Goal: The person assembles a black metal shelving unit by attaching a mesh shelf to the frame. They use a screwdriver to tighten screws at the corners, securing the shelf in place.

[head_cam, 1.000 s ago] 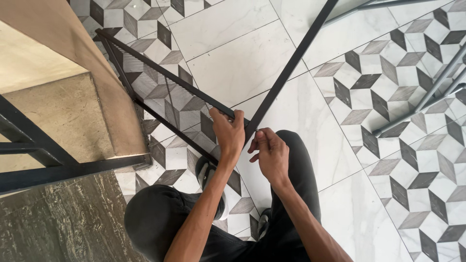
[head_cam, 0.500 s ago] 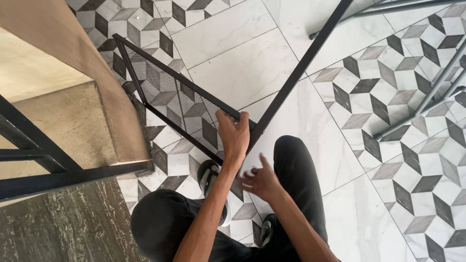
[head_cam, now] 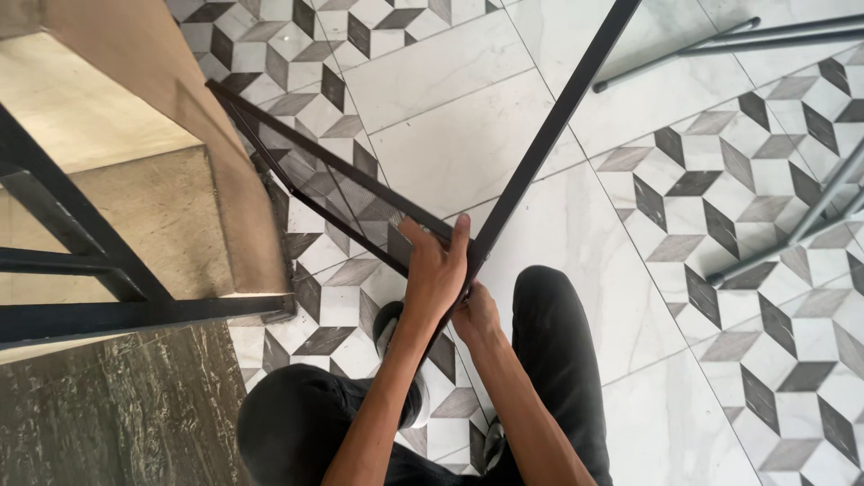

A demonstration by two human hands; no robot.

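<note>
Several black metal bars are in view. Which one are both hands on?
The long black bar running up to the top edge. The left hand and right hand meet at its lower end; the grey rods lie untouched.

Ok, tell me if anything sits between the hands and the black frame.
Nothing visible does. The left hand already grips the black frame at its corner, fingers over the top bar. The right hand touches the frame just below, partly hidden behind the left.
</note>
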